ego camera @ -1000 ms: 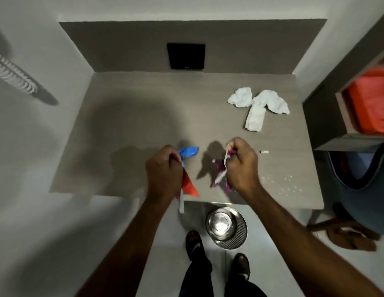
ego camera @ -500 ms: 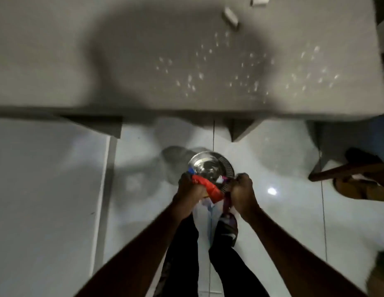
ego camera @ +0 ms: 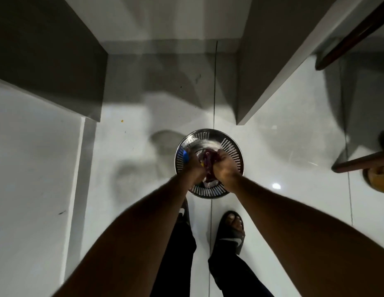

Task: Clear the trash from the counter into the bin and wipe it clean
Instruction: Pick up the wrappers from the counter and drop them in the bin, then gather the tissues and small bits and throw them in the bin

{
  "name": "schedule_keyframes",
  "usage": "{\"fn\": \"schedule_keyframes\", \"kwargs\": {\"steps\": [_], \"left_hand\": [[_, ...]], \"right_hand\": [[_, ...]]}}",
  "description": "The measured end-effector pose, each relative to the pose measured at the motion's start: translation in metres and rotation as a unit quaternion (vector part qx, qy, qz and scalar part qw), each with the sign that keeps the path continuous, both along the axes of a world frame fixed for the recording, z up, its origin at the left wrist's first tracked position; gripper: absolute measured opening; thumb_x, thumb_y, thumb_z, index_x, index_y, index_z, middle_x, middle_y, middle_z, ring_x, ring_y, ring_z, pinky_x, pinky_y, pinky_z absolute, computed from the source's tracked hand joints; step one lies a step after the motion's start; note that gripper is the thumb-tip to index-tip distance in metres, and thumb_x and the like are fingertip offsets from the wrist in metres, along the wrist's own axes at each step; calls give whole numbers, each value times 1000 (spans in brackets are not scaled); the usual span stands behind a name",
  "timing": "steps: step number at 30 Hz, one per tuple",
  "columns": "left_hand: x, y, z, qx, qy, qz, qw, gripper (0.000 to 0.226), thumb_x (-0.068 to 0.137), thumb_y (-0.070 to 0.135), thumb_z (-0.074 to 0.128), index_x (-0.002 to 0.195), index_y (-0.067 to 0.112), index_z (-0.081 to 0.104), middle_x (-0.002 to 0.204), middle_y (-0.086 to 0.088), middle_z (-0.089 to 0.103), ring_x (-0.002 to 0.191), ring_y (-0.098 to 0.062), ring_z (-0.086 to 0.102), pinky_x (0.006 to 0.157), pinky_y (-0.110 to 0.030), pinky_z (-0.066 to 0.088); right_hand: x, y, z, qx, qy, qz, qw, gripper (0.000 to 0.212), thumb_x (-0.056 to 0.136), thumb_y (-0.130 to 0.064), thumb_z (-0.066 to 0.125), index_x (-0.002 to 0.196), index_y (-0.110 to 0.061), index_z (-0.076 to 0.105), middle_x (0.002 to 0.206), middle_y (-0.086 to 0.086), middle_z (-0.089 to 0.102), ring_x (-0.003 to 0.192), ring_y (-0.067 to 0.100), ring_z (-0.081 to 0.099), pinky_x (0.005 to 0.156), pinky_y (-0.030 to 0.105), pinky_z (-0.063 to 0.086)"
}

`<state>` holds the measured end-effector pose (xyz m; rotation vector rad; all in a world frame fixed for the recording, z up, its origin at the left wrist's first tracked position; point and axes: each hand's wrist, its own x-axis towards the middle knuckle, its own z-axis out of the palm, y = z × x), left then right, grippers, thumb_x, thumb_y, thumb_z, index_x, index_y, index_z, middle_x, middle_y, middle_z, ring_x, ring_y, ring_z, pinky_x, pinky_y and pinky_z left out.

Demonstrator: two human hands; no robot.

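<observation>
A round perforated steel bin (ego camera: 231, 144) stands on the white floor under the counter. Both my hands are down inside its mouth. My left hand (ego camera: 194, 165) is closed on a blue and red wrapper (ego camera: 185, 156), whose blue end sticks out over the bin's left rim. My right hand (ego camera: 226, 166) is closed on a purple wrapper (ego camera: 208, 159), which shows between the two hands over the bin's middle. The counter top is out of view; only its underside supports show.
Grey counter supports stand at left (ego camera: 47, 54) and right (ego camera: 272, 61) of the bin. Dark wooden chair legs (ego camera: 358, 163) and a sandal (ego camera: 377, 179) lie at the right edge. My feet in black slides (ego camera: 231, 232) stand just behind the bin on the glossy floor.
I bent lower, so the counter top left the view. Both hands moved with their wrappers from above the bin's near rim down into its mouth.
</observation>
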<state>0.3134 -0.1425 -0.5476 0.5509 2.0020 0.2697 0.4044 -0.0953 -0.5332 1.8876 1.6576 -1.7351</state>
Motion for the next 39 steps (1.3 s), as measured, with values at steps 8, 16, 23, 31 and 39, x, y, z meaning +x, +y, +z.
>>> {"fn": "schedule_keyframes", "kwargs": {"steps": [8,16,23,31,39], "left_hand": [[-13,-7,77,143,111,-191,965,42,88,3,55,130,2,55,126,-21,65,119,-35,60,100,-35,48],[-9,-33,307,283,189,-401,851,60,89,10,59,146,2,44,147,-18,52,133,-31,52,113,-40,46],[-38,-5,496,453,274,-432,730,34,85,9,55,116,-2,68,104,-15,73,93,-28,66,86,-36,56],[-112,118,582,410,381,-356,748,39,91,4,54,130,-4,55,123,-23,61,110,-38,60,99,-42,51],[-185,236,573,300,420,-412,751,40,91,6,43,131,3,46,127,-17,50,108,-35,53,94,-42,49]], "right_hand": [[10,3,64,139,20,5,990,38,87,3,52,117,-12,69,116,11,72,104,23,65,93,19,44],[47,-14,274,307,44,177,934,57,85,0,63,140,-2,49,146,18,50,137,31,45,118,35,30],[60,0,455,447,88,225,861,60,73,13,70,131,1,59,136,18,60,128,33,56,106,48,46],[-9,133,570,523,17,151,839,46,100,-21,48,142,-6,45,146,16,50,136,28,45,116,36,31],[-90,237,576,486,-52,201,849,43,92,-24,58,131,-7,55,137,15,57,125,31,53,103,38,43]]}}
